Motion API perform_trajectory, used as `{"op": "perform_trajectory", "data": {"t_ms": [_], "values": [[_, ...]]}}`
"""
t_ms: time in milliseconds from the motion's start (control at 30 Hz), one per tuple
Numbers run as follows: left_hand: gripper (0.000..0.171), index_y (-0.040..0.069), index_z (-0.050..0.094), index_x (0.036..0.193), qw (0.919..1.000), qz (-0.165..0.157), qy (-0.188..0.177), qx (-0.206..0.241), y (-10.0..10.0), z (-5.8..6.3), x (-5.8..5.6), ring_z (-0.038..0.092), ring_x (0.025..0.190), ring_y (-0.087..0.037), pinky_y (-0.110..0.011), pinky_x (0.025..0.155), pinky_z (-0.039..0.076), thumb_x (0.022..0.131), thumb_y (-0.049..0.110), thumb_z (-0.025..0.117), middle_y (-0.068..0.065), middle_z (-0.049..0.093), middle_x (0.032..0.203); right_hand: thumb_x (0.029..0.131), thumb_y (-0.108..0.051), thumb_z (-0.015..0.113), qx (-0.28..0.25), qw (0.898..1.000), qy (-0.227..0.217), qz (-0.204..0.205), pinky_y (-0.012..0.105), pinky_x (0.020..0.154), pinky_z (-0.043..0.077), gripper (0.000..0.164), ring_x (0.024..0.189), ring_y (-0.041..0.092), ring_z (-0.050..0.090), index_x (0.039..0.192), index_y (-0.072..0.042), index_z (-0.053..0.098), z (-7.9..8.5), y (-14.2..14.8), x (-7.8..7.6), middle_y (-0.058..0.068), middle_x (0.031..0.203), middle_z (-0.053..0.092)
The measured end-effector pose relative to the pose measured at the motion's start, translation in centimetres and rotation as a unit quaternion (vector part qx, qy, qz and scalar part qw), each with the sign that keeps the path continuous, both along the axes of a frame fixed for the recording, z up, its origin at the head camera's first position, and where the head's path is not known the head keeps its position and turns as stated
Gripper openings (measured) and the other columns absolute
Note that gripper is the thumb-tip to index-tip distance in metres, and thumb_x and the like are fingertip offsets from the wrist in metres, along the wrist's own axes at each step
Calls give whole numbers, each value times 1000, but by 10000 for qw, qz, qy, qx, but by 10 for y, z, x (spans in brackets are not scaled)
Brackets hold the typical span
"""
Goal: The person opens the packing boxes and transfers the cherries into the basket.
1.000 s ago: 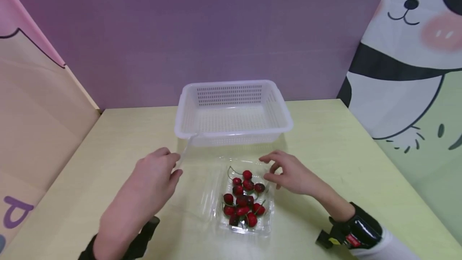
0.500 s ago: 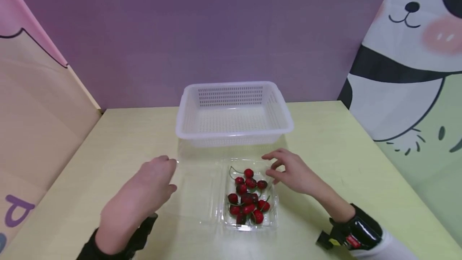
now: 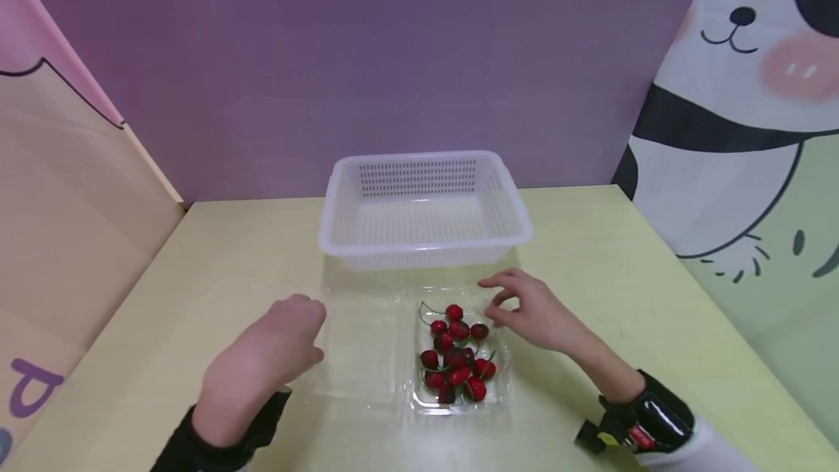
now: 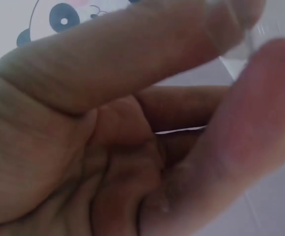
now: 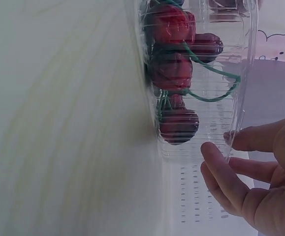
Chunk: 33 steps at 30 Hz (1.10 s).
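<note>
Lowered the lid, pinched by its edge in the left hand, nearly flat on the bench, left of the box; gripped the box's far right corner with the right hand, apparently leaving the cherries inside reachable.

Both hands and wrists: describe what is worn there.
The left hand is bare, with a black band at the wrist. The right hand is bare; its glossy black cuff carries a red patch, a yellow patch and a small black block, and meets a pale sleeve.
</note>
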<state>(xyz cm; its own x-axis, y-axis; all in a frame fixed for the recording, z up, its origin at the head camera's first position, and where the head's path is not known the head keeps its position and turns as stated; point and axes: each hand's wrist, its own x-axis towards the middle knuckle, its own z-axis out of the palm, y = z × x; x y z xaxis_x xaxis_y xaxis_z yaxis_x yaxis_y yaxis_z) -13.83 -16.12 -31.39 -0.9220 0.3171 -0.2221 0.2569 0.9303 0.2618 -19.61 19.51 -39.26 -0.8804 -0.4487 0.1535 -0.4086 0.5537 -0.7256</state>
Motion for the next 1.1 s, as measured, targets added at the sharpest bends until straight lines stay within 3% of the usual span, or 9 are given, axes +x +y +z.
{"op": "perform_trajectory", "data": {"t_ms": [200, 433, 900, 1100], "values": [[22, 4, 57, 80, 9997, 28, -242, -71, 5, -4, -2, 49, 71, -23, -38, 66, 48, 84, -2, 78, -6, 52, 76, 92, -1, 73, 79, 9998, 161, -26, 25, 69, 59, 38, 96, 28, 69, 127, 9, 63, 2, 1, 0, 23, 120, 59], [26, 6, 52, 73, 9994, 82, -312, 133, 10, -14, -5, 47, 62, -20, -32, 58, 43, 80, -9, 73, -6, 50, 69, 94, -2, 72, 127, 9997, 163, -112, 27, 71, 60, 40, 96, 26, 66, 130, 10, 61, 1, 0, -1, 24, 122, 58], [26, 5, 54, 83, 9972, 267, -692, -57, 18, -25, -11, 50, 69, -23, -34, 63, 45, 80, -13, 73, -8, 53, 76, 94, -1, 72, 84, 9994, 323, -107, 27, 71, 60, 40, 96, 27, 66, 131, 10, 60, 0, 2, -2, 24, 124, 58], [27, 5, 53, 83, 9957, 369, -850, 13, 19, -31, -15, 50, 71, -24, -34, 63, 44, 74, -17, 66, -9, 53, 78, 93, -2, 72, 97, 9996, 260, -100, 26, 72, 59, 42, 97, 28, 66, 132, 9, 59, -1, 1, -2, 25, 126, 58]]}}
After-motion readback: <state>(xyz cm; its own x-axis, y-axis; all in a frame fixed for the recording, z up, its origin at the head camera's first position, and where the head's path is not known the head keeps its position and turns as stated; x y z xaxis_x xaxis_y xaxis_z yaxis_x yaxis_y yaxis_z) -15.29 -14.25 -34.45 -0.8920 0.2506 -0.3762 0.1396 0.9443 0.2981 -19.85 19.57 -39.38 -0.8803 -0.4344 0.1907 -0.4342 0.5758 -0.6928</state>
